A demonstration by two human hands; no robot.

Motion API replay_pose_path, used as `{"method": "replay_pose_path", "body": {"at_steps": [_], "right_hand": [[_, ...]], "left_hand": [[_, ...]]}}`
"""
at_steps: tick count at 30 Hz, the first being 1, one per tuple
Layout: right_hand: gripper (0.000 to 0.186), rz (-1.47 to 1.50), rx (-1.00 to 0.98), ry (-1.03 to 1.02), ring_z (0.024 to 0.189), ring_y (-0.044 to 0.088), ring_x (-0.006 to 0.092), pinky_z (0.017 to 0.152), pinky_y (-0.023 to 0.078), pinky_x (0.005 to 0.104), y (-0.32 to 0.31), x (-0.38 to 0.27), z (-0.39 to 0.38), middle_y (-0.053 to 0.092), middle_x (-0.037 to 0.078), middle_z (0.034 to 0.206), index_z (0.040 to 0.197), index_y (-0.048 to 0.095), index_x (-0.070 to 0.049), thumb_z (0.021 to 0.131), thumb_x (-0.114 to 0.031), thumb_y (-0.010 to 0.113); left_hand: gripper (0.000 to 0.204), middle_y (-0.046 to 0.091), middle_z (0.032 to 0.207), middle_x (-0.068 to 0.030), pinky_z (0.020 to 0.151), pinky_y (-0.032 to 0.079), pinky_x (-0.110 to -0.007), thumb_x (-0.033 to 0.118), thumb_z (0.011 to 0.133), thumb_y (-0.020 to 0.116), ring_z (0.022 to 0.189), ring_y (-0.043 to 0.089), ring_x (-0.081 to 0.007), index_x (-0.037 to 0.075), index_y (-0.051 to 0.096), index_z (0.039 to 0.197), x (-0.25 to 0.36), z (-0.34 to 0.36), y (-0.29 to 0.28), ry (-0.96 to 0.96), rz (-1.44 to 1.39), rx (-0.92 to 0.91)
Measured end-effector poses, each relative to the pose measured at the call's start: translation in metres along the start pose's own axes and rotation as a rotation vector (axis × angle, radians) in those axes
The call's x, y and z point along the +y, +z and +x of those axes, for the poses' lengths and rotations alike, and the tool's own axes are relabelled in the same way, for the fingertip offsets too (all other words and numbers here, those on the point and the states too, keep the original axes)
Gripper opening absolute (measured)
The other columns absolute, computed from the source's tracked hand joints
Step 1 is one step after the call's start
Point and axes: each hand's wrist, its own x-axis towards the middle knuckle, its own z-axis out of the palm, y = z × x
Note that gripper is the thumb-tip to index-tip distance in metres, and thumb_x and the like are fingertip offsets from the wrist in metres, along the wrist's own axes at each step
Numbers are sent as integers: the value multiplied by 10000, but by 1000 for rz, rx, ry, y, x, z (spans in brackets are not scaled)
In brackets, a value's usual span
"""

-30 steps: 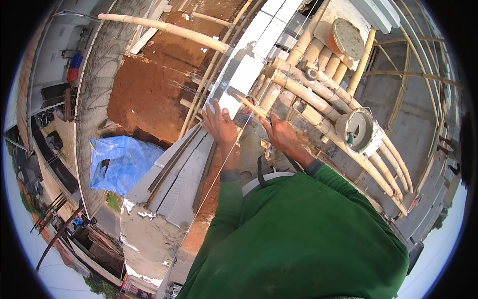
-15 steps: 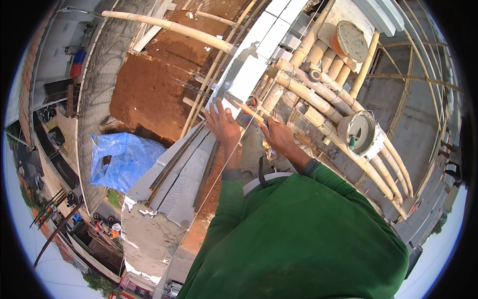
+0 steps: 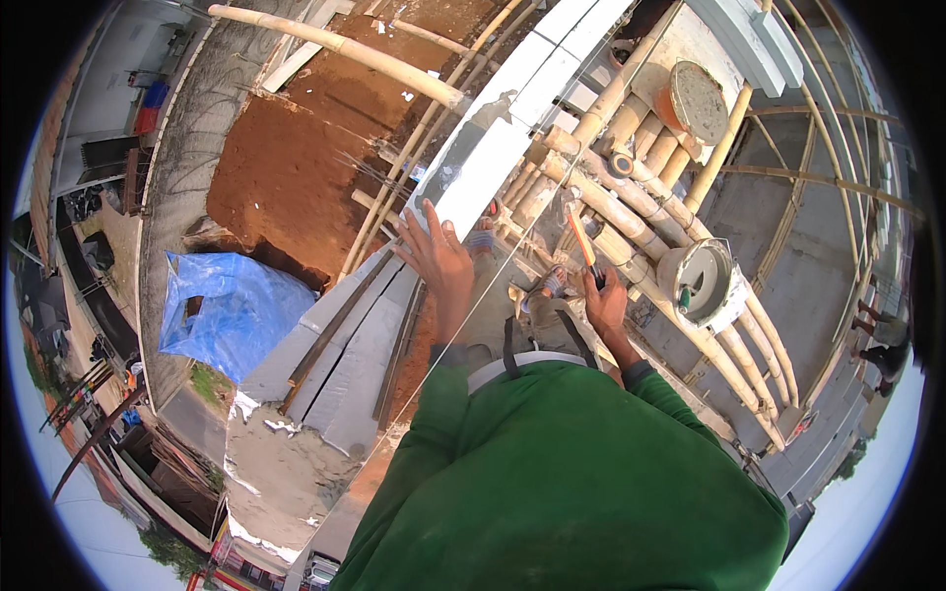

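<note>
My left hand (image 3: 440, 268) lies with fingers spread on the near end of a long white block (image 3: 483, 172). The block sits on grey mortar (image 3: 476, 138) along the wall top. My right hand (image 3: 604, 300) is closed round the dark grip of a slim orange tool (image 3: 581, 239), held away from the wall over the bamboo. Its far end is too small to make out, so I cannot tell its kind. A taut string (image 3: 512, 254) runs slantwise between my hands.
Bamboo poles (image 3: 631, 222) form a platform at the right, bearing a mortar bucket (image 3: 696, 103) and a pale bucket (image 3: 702, 281) with a green-handled tool. Grey blocks (image 3: 340, 360) and a blue tarp (image 3: 232, 310) lie at the left. Red soil (image 3: 286, 177) lies beyond the wall.
My right hand has drawn the orange tool away from the block, to the right and toward me. My left hand stays at the block's end, fingers more spread.
</note>
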Motion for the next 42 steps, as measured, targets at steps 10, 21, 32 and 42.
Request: {"method": "replay_pose_path", "body": {"at_steps": [10,21,32,42], "right_hand": [[405,-75,212,470,1022,689,496,886,523,584,65,107,71,694,286,1051,1131,565,3,999,-370,650],[411,-188,112,358,1167,615,511,991,508,555,118,202,103,569,337,1246,1210,448,53,983,-206,672],[475,-401,161,493,1214,609,413,997,498,567,96,147,104,551,243,1257,1266,446,29,935,-207,692],[927,192,-120,-469,1401,499,408,1172,445,463,106,-45,227,544,234,1470,1580,372,-65,808,-160,876]], "left_hand": [[477,616,1395,-240,1153,421,-542,160,1043,603,1357,545,-438,-29,521,1473,-3,-88,-17,433,-232,-40],[499,757,1054,-233,846,578,-435,321,966,717,974,742,-346,-73,613,1253,-93,-77,127,-389,-180,-285],[464,685,825,-113,736,527,-462,350,839,901,751,657,-293,-32,690,997,-112,-46,194,-548,-311,6],[752,685,1316,-298,972,527,-508,460,856,863,1144,682,-438,-83,640,1327,-98,-42,198,-518,-225,73]]}}
